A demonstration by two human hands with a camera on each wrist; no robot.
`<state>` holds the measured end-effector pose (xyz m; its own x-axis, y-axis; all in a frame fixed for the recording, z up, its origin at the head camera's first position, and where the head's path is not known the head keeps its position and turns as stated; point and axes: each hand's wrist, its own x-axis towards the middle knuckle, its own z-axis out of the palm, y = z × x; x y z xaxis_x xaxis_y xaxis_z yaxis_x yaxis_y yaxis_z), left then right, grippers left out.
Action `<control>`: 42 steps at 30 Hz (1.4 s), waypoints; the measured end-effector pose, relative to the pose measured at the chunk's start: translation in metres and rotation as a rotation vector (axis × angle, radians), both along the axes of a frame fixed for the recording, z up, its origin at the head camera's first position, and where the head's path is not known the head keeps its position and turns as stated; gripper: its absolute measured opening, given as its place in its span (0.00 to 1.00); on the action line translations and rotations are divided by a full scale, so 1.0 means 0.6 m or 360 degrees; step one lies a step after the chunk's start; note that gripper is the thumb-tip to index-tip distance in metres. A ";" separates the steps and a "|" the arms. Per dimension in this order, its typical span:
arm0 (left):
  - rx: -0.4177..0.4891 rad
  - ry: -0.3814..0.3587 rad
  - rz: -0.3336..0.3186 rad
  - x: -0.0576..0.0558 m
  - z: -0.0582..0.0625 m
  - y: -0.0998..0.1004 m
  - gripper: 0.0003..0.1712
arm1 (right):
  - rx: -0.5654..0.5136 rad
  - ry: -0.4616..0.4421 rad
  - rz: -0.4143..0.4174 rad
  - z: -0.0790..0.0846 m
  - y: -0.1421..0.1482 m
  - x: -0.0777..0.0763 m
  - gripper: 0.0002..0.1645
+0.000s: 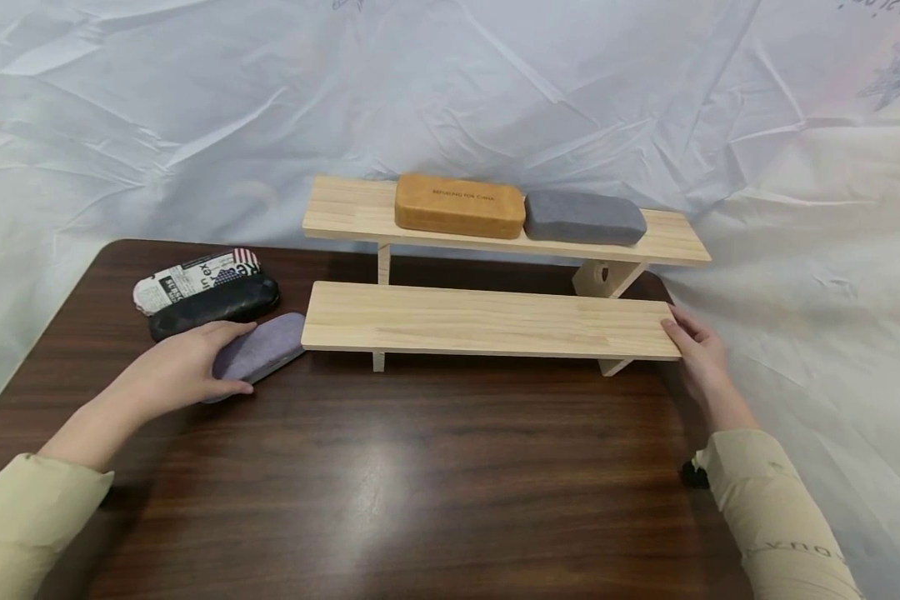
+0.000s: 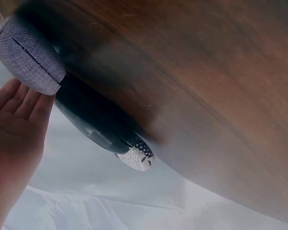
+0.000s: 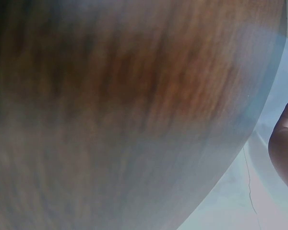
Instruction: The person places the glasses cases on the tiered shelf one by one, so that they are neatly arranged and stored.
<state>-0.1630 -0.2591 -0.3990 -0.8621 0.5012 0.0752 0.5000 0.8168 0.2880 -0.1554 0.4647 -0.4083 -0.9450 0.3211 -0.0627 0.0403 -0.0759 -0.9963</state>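
Note:
My left hand (image 1: 172, 372) grips a purple glasses case (image 1: 270, 343), thumb on the near side and fingers on the far side. In the left wrist view the end of that purple case shows a woven texture, with fingers along its side. A black glasses case (image 1: 213, 306) and a printed glasses case (image 1: 183, 283) lie just beyond it on the table. My right hand (image 1: 701, 354) holds the right end of the lower board of a two-tier wooden rack (image 1: 487, 321), thumb on top. Only part of the right hand (image 3: 284, 148) appears in the right wrist view.
On the rack's upper board sit an orange-brown glasses case (image 1: 459, 208) and a grey glasses case (image 1: 585, 218), side by side. The dark brown wooden table (image 1: 420, 483) has a rounded back edge. Wrinkled white sheeting (image 1: 232, 108) hangs behind it and at the right.

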 end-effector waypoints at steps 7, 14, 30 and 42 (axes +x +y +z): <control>-0.0035 -0.0022 0.0053 0.006 0.003 -0.004 0.50 | 0.0038 -0.0050 -0.0005 0.001 -0.002 0.000 0.26; -0.0039 -0.0017 0.0065 0.020 0.003 -0.026 0.47 | 0.0071 -0.0101 -0.0025 0.003 -0.003 -0.005 0.37; 0.0044 0.0235 0.0100 0.082 0.013 -0.064 0.46 | 0.0057 -0.0065 -0.0021 0.003 -0.005 -0.005 0.24; 0.0099 0.0351 0.0060 0.086 0.073 -0.044 0.50 | 0.0050 -0.0077 -0.0029 0.001 0.002 0.000 0.22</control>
<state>-0.1111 -0.2856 -0.3550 -0.8396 0.4572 0.2934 0.5256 0.8203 0.2256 -0.1553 0.4661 -0.4077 -0.9350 0.3410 -0.0980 0.0876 -0.0457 -0.9951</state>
